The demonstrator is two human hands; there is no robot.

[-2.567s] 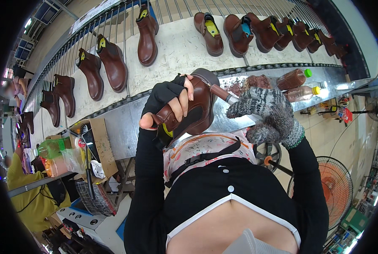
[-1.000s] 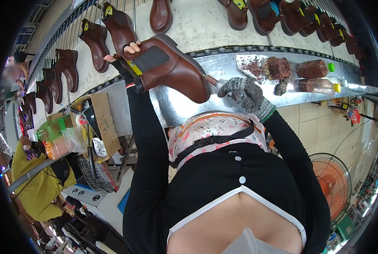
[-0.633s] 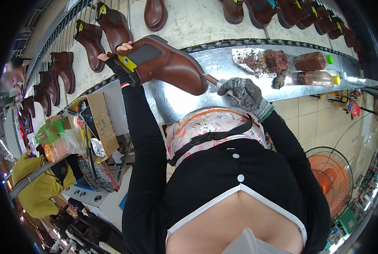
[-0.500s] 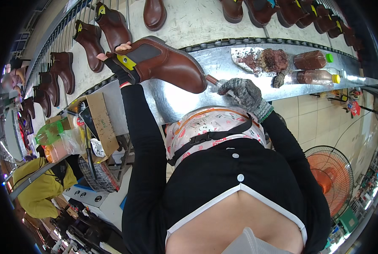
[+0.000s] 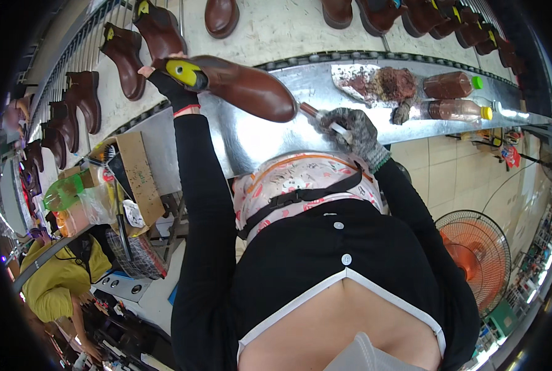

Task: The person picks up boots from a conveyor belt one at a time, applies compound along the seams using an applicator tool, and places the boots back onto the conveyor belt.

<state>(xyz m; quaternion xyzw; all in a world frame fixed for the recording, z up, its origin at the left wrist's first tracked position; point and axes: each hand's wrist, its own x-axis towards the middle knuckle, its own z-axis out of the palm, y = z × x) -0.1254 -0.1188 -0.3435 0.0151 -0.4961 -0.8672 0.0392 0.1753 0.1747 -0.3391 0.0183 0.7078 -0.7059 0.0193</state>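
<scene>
Left hand (image 5: 165,77), in a black fingerless glove, at the far left of the metal surface (image 5: 257,139), fingers wrapped around the ankle end of a brown boot (image 5: 242,86). Boot held on its side, sole edge toward the body, toe pointing right, yellow insert showing at the opening; whether touching the surface or just above it, cannot tell. Right hand (image 5: 353,127), in a grey knit glove, just right of the boot's toe, fingers curled tight around the handle of a small brush (image 5: 316,114), brush tip next to the toe. Farther right on the same surface: a metal plate (image 5: 350,80) with a reddish-brown heap, a dark rag (image 5: 403,111), and two lying bottles (image 5: 452,99) of brown liquid, one with a green cap, one with a yellow cap. Beyond the surface, a pale belt (image 5: 276,28) carrying a row of brown boots. At left, cardboard and bags on a cluttered stand; lower left, a person in yellow (image 5: 63,278). At right on the tiled floor, an orange fan (image 5: 474,260).
</scene>
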